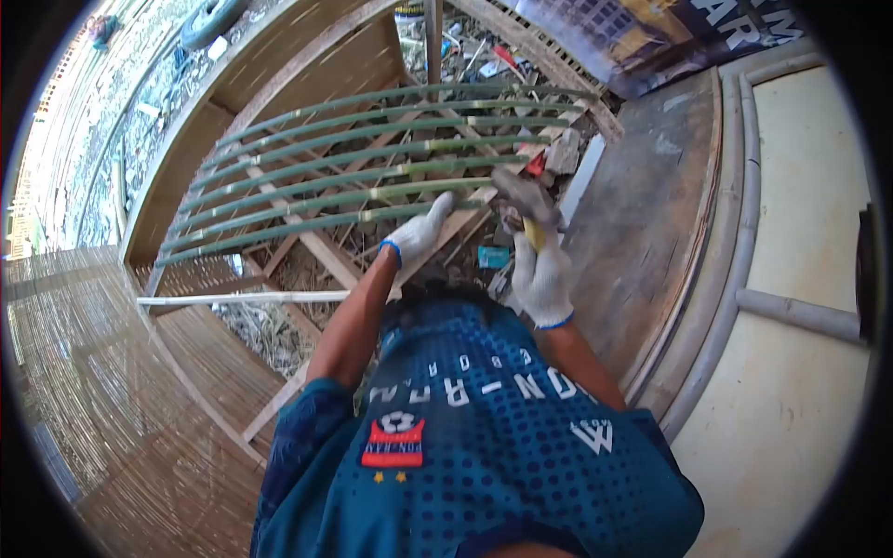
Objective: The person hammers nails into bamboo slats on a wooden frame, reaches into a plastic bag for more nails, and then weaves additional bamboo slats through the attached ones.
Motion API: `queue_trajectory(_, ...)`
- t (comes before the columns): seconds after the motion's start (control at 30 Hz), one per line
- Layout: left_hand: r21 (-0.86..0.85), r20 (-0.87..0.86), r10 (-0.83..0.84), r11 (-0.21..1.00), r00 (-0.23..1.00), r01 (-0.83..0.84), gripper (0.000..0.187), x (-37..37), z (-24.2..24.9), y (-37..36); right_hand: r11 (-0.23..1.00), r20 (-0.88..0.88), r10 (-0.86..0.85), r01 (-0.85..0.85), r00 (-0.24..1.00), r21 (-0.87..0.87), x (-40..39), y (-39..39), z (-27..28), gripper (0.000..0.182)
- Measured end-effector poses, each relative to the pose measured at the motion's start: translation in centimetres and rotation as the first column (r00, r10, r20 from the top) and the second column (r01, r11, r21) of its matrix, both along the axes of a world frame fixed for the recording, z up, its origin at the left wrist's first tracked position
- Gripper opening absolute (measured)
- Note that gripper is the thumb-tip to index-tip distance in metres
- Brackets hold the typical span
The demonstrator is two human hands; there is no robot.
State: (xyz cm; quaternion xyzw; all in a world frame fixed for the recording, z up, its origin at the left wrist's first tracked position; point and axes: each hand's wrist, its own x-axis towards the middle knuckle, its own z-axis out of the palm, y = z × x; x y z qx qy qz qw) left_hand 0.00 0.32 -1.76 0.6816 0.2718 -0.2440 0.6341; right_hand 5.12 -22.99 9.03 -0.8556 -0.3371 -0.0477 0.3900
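My left hand [419, 234], in a white knitted glove with a blue cuff, is closed at the nearest green bamboo pole [316, 223], close to its right end. Its fingertips are partly hidden, so a nail there cannot be made out. My right hand [544, 284], gloved the same way, grips a hammer [533, 232] by its yellow handle. The hammer head is smeared by motion, just right of the pole ends. Several similar poles lie side by side across a wooden frame [326, 256], resting on its slanting beams.
Woven bamboo matting [121, 372] spreads at the lower left. A brown wooden board [642, 195] and grey pipe-like poles [735, 251] run along the right. Rubble, a red object [536, 165] and a teal packet [494, 257] lie by the frame. A tyre [212, 22] lies at the far left.
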Motion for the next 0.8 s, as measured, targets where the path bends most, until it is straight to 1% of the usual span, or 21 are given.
queue_trajectory(0.03,-0.019,0.074,0.025,1.0,0.997,-0.024,0.089,0.8,-0.6,0.2,0.993,0.051,0.03,-0.035,0.998,0.113,0.9,0.5,0.1,0.036)
queue_trajectory(0.07,-0.012,0.034,0.004,1.0,0.999,-0.004,0.09,0.2,-1.3,-0.1,1.0,-0.031,0.011,-0.012,0.999,-0.025,0.7,0.3,-0.7,0.034)
queue_trajectory(0.1,-0.004,-0.004,-0.02,1.0,1.0,0.02,0.092,-0.3,-0.6,-0.4,0.987,-0.109,-0.02,0.002,0.994,-0.162,0.5,0.0,-2.5,0.032)
queue_trajectory(0.17,0.083,0.004,-0.029,0.996,1.0,0.028,0.092,0.3,2.7,-0.4,0.914,-0.216,-0.087,-0.009,0.972,-0.406,1.6,0.6,-5.0,0.031)
queue_trajectory(0.2,0.118,0.05,-0.037,0.993,0.998,0.031,0.093,0.1,1.6,-0.4,0.954,-0.149,-0.077,0.029,0.986,-0.297,1.6,0.9,-4.7,0.03)
queue_trajectory(0.23,0.158,0.103,-0.04,0.987,0.994,0.023,0.094,0.8,2.3,-0.1,0.939,-0.205,-0.098,0.022,0.974,-0.342,1.5,1.2,-2.5,0.031)
queue_trajectory(0.27,0.137,0.011,-0.096,0.986,0.995,0.093,0.095,0.3,2.7,0.3,0.942,-0.22,-0.121,0.042,0.968,-0.334,1.3,1.1,-1.6,0.033)
queue_trajectory(0.3,0.02,-0.08,-0.049,0.999,0.996,0.051,0.097,0.5,4.5,0.5,0.945,-0.234,-0.137,0.056,0.963,-0.321,1.4,0.9,-1.3,0.036)
queue_trajectory(0.33,0.075,-0.034,-0.03,0.997,0.999,0.033,0.098,0.7,4.0,0.5,0.989,-0.149,-0.086,0.066,0.985,-0.133,1.7,0.8,-1.9,0.036)
queue_trajectory(0.37,0.125,-0.001,-0.006,0.992,1.0,0.006,0.1,0.4,3.5,0.1,0.984,-0.16,-0.121,0.097,0.98,-0.151,1.7,0.4,-2.2,0.035)
queue_trajectory(0.4,0.218,-0.117,-0.079,0.97,0.99,0.104,0.101,0.4,4.8,0.5,0.98,-0.194,-0.117,0.082,0.974,-0.182,1.3,0.1,-1.4,0.035)
queue_trajectory(0.43,0.31,-0.055,-0.074,0.947,0.996,0.088,0.09,-0.4,5.3,0.4,0.977,-0.22,-0.111,0.066,0.969,-0.204,1.4,0.2,-0.8,0.036)
queue_trajectory(0.5,0.517,0.11,-0.204,0.848,0.973,0.119,0.075,-1.9,2.5,0.3,0.952,-0.273,-0.094,0.006,0.957,-0.306,1.6,-0.6,-0.8,0.037)
queue_trajectory(0.57,0.506,0.097,-0.065,0.862,0.993,0.007,0.071,-4.1,9.5,0.3,0.958,-0.295,-0.06,-0.028,0.953,-0.287,1.4,-1.2,-1.4,0.035)
queue_trajectory(0.6,0.493,0.201,0.011,0.863,0.98,-0.111,0.064,-5.5,10.3,0.1,0.959,-0.295,-0.05,-0.038,0.954,-0.282,1.2,-1.3,-1.5,0.033)
queue_trajectory(0.63,0.421,0.326,0.044,0.888,0.944,-0.186,0.057,-7.1,12.6,0.2,0.959,-0.296,-0.042,-0.044,0.954,-0.279,1.0,-1.3,-1.5,0.032)
queue_trajectory(0.67,0.23,0.415,0.166,0.932,0.895,-0.28,0.061,-8.4,14.0,0.1,0.956,-0.314,-0.016,-0.077,0.949,-0.283,1.0,-1.4,-1.3,0.031)
queue_trajectory(0.7,0.026,0.476,0.299,0.935,0.827,-0.353,0.064,-9.7,15.5,0.0,0.951,-0.333,0.009,-0.111,0.943,-0.289,1.0,-1.4,-0.9,0.029)
queue_trajectory(0.73,-0.177,0.528,0.375,0.926,0.762,-0.333,0.07,-10.9,17.8,-0.3,0.944,-0.351,0.035,-0.146,0.936,-0.295,1.1,-1.2,-0.7,0.028)
queue_trajectory(0.77,-0.367,0.563,0.458,0.885,0.688,-0.288,0.076,-11.9,20.7,-0.4,0.938,-0.342,0.103,-0.205,0.934,-0.278,1.2,-0.7,-0.8,0.027)
queue_trajectory(0.8,-0.437,0.597,0.464,0.872,0.654,-0.22,0.082,-12.5,23.0,-0.5,0.926,-0.329,0.176,-0.269,0.928,-0.263,1.4,-0.1,-1.0,0.026)
